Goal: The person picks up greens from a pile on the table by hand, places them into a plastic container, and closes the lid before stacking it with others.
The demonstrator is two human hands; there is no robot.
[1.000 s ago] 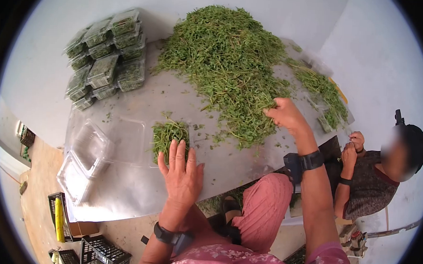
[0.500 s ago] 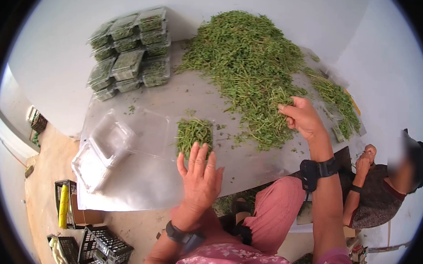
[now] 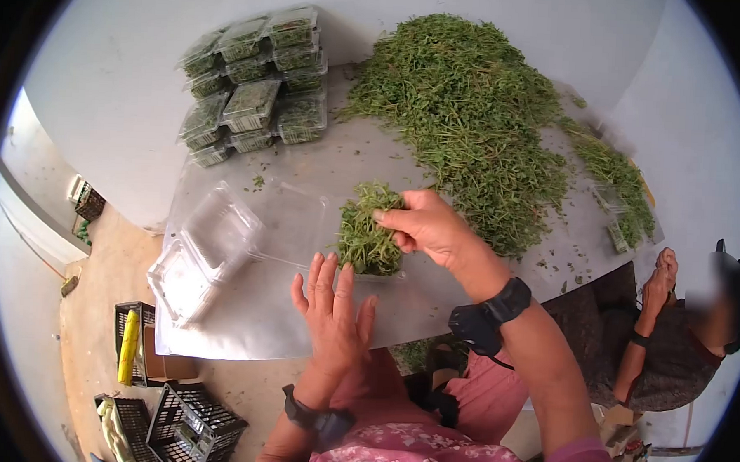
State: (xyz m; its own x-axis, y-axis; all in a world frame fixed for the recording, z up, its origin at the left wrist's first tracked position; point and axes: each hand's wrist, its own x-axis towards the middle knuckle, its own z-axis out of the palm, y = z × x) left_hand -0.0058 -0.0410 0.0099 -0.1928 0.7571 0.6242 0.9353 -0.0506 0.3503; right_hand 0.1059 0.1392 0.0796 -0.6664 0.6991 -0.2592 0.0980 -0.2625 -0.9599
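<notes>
An open clear plastic clamshell box [image 3: 298,228] lies in front of me, its lid folded flat to the left and its base full of green leafy sprigs [image 3: 363,245]. My right hand [image 3: 426,228] pinches a small bunch of sprigs [image 3: 381,197] over the far right part of the filled base. By the near left edge of the base, my left hand [image 3: 331,312] is open with fingers extended, holding nothing. Behind and to the right rises a large heap of the same sprigs [image 3: 475,103].
Filled, closed clamshells [image 3: 251,106] are stacked at the back left of the table [image 3: 275,326]. Empty clamshells [image 3: 208,253] sit at the left edge. More sprigs [image 3: 616,180] lie at right, near a seated person [image 3: 670,360]. Black crates [image 3: 196,430] stand on the floor.
My right hand has moved left from the heap to above the filled base, carrying a bunch of sprigs. My left hand stays open beside the box. The view has shifted slightly.
</notes>
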